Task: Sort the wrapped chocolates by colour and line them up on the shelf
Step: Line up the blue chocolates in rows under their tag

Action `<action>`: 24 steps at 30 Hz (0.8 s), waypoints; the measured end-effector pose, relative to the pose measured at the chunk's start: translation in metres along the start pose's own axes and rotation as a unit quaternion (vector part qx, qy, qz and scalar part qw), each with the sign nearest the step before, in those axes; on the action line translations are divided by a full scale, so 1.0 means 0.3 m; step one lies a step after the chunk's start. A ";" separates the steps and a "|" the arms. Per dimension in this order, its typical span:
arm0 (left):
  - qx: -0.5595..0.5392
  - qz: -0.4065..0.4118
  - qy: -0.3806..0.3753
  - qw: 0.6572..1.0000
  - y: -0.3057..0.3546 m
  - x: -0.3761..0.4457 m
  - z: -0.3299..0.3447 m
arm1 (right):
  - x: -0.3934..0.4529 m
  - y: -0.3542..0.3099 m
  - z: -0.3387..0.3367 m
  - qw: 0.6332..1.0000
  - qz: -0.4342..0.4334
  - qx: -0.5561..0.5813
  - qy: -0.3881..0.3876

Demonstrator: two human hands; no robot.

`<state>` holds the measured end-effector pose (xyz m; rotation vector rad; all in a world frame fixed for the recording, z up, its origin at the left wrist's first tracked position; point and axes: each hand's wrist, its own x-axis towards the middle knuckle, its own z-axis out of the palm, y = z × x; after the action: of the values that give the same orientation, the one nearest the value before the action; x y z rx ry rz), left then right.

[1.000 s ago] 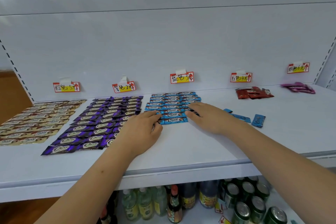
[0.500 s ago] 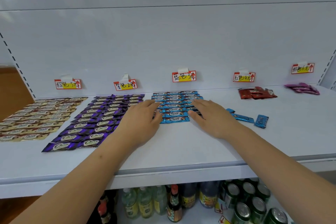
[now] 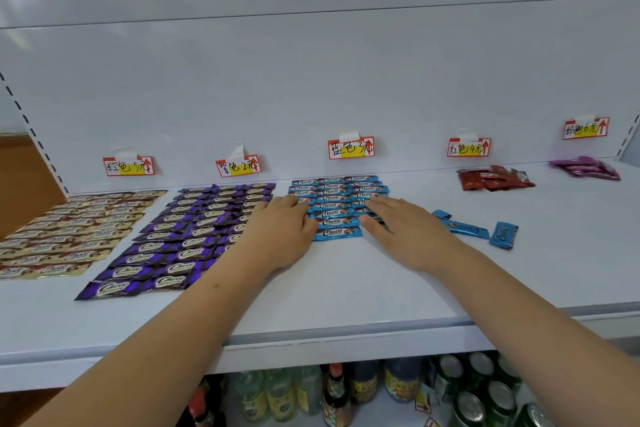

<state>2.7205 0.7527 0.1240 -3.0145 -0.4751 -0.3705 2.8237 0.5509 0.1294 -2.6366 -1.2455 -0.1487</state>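
Note:
On the white shelf (image 3: 346, 295), blue wrapped chocolates (image 3: 337, 208) lie in neat rows under the blue price tag (image 3: 350, 148). My left hand (image 3: 278, 236) lies flat with straight fingers against the left edge of the blue block. My right hand (image 3: 403, 232) lies flat against its right edge, covering a few bars. Two loose blue chocolates (image 3: 464, 228) (image 3: 504, 235) lie to the right of my right hand. Purple rows (image 3: 180, 239) and gold rows (image 3: 69, 232) fill the left side. A red pile (image 3: 493, 178) and a pink pile (image 3: 587, 167) sit at the back right.
Price tags (image 3: 128, 166) (image 3: 238, 165) (image 3: 468, 147) (image 3: 585, 128) hang on the white back wall. Below the shelf edge (image 3: 311, 343) stand bottles (image 3: 339, 392) and green cans (image 3: 481, 388).
Both hands slid a little farther back along the sides of the blue block, squeezing its rows together. The view shifted slightly.

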 end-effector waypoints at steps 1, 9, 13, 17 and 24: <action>0.006 -0.001 -0.002 1.000 -0.004 0.011 -0.005 | -0.001 0.001 0.001 1.000 -0.001 0.001 0.001; -0.025 -0.027 -0.057 0.998 -0.018 0.060 -0.005 | 0.003 0.003 0.002 1.000 0.004 0.003 -0.006; -0.006 -0.015 -0.034 0.999 -0.002 0.041 0.000 | 0.005 0.002 0.001 1.000 0.005 0.001 -0.010; 0.021 0.002 -0.038 0.999 0.017 0.034 0.000 | 0.003 0.005 0.002 1.000 0.000 0.004 -0.001; -0.034 0.080 0.032 0.996 0.046 0.000 -0.022 | 0.005 0.011 0.003 1.000 -0.017 -0.005 0.015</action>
<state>2.7234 0.7388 0.1300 -3.0670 -0.2198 -0.4786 2.8273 0.5503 0.1283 -2.6124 -1.2849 -0.2011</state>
